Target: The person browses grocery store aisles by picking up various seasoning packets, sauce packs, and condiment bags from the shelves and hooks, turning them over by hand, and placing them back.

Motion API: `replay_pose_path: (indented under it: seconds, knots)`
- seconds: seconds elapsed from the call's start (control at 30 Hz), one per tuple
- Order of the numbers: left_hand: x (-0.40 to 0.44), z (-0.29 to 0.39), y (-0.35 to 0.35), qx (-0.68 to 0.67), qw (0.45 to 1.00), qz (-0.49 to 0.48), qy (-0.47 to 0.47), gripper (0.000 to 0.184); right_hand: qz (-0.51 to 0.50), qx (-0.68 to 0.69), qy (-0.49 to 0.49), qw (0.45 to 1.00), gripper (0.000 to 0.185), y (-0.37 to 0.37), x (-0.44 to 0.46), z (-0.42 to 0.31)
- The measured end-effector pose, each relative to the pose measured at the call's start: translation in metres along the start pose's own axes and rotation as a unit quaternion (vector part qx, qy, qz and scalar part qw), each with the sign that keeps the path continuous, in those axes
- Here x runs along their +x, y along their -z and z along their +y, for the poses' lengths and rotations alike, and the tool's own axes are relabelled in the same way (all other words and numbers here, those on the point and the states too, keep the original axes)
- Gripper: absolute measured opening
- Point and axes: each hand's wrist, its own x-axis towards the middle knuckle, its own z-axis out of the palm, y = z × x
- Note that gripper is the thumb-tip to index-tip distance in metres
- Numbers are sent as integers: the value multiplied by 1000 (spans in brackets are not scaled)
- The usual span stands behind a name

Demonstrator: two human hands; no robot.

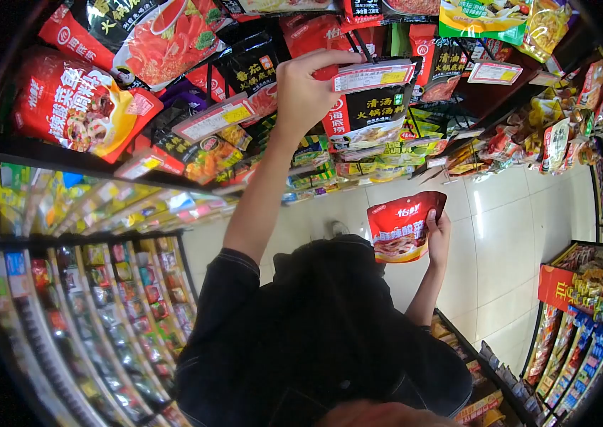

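Note:
My left hand [303, 82] reaches up to the hanging display, its fingers curled round the upper left edge of a black and red soup-base pouch [367, 117]. A price tag [374, 77] hangs in front of that pouch and hides part of the grip. Lower down on the right, my right hand [439, 238] holds a red pouch [399, 226] with white lettering by its right edge, thumb on the front. This pouch is upright, front facing up to the camera, away from the shelf.
Large red pouches [77, 107] hang at the upper left on hooks, with price tags [216, 119] jutting out. Stocked shelves [95, 313] stand at the lower left, and more racks [575, 341] at the lower right. Pale floor tiles [504, 235] show between them.

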Motion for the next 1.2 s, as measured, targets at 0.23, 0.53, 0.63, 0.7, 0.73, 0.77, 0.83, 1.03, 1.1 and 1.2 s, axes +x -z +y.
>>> replay_pose_path:
  seconds: [0.23,0.53,0.63,0.7,0.73,0.77,0.83,1.03,1.1,1.2]
  knots:
    - [7,-7,1,-45,998,-38,33,30,1,-18,5,1000,30,1,3,1]
    - [19,-3,5,-99,990,-48,84,21,3,-17,-9,1000,30,-2,8,-4]
    - [19,1,7,-82,992,-54,77,22,5,-8,-7,1000,30,0,8,1]
    - [18,2,6,-75,993,-51,72,23,8,-8,-6,1000,30,1,8,2]
    - [16,1,5,-72,994,-47,71,24,11,-11,-6,1000,30,1,8,2]
    - [14,1,5,-68,994,-43,69,25,13,-15,-5,1000,30,2,8,2]
    - [10,2,2,-78,995,-30,51,29,10,-19,-5,1000,30,2,9,-2]
    - [5,1,-3,-85,996,-10,21,35,5,-24,-18,1000,30,1,11,-2]
    - [8,-1,-4,-111,994,-5,18,34,5,-25,-13,1000,30,-2,13,-3]
    - [11,-2,-2,-100,995,-23,18,31,2,-25,-8,1000,30,-4,16,-1]
